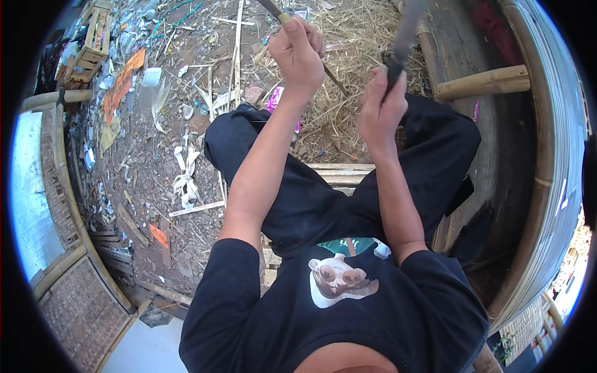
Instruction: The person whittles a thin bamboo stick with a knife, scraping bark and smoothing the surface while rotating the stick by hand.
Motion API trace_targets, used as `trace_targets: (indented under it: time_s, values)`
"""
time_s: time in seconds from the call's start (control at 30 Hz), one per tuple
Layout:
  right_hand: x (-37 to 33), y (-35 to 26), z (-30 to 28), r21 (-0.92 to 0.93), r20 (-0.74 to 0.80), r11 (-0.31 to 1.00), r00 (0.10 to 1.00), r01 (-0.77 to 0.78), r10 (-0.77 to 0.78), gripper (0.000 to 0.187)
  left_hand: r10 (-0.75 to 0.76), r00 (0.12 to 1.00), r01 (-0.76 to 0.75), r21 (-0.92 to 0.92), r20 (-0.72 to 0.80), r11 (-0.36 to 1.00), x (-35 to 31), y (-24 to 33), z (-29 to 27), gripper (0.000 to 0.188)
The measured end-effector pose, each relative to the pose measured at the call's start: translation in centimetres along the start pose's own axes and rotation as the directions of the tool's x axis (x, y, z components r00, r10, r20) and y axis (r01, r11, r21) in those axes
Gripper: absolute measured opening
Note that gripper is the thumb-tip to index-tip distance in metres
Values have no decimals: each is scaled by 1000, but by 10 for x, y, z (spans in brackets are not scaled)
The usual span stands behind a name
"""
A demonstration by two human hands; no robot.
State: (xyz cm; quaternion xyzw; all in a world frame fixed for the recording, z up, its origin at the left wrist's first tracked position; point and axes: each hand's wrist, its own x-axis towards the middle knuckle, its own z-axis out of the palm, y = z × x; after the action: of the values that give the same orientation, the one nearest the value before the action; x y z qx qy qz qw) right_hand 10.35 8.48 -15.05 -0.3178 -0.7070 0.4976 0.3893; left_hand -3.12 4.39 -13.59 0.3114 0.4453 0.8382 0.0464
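Now | L hand (300, 55) closed rd stick (272, 9) | R hand (382, 112) closed rd blk-handled knife (395, 66)

My left hand (300, 55) is wrapped around a thin stick (272, 7). My right hand (382, 110) holds a knife (397, 60) by its black handle. The blade points up and away from me, and it looks blurry. The knife and the stick are apart. My knees are wide in my black pants (435, 133). Dry straw (367, 40) lies past them. Off to my left are an orange scrap (124, 84) and a wooden crate (92, 46).
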Motion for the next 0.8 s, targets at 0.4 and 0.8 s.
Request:
trace_targets:
  time_s: [0.4,0.8]
  values:
    - [-38,170,10,30,771,262,189,-965,608,26,-77,997,78,-43,13,996,-6,2,-5,52]
    - [-9,14,5,-87,-119,987,983,132,-142,20,-33,999,33,-21,1,999,-5,2,-2,54]
